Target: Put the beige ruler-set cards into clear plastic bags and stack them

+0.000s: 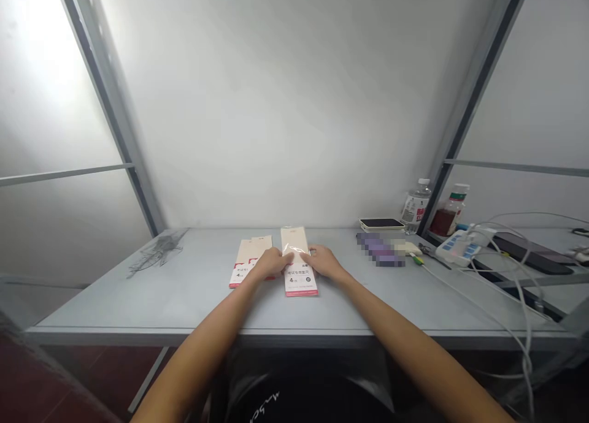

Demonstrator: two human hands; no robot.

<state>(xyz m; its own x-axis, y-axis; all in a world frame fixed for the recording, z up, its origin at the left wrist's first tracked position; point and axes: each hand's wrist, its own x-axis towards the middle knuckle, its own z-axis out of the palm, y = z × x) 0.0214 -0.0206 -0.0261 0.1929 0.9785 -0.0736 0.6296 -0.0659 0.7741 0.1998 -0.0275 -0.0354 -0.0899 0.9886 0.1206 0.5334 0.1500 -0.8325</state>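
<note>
Both arms are extended forward over a grey table (pixel 138 306). The left hand (pixel 271 263) and right hand (pixel 324 262) are held palm-down, nearly together, fingers laid on a plastic-sleeved card packet (pixel 301 282) near the table's front edge. Clamping cannot be told. Two similar packets (pixel 246 260) are overlapped just left.

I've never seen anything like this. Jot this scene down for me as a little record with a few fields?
Left hand: on a cream-and-red paper packet
Right hand: on the same packet's right side
Things nearby: two similar packets, overlapping, left of it
Rest: grey table, clear plastic water bottle, white power strip
</note>
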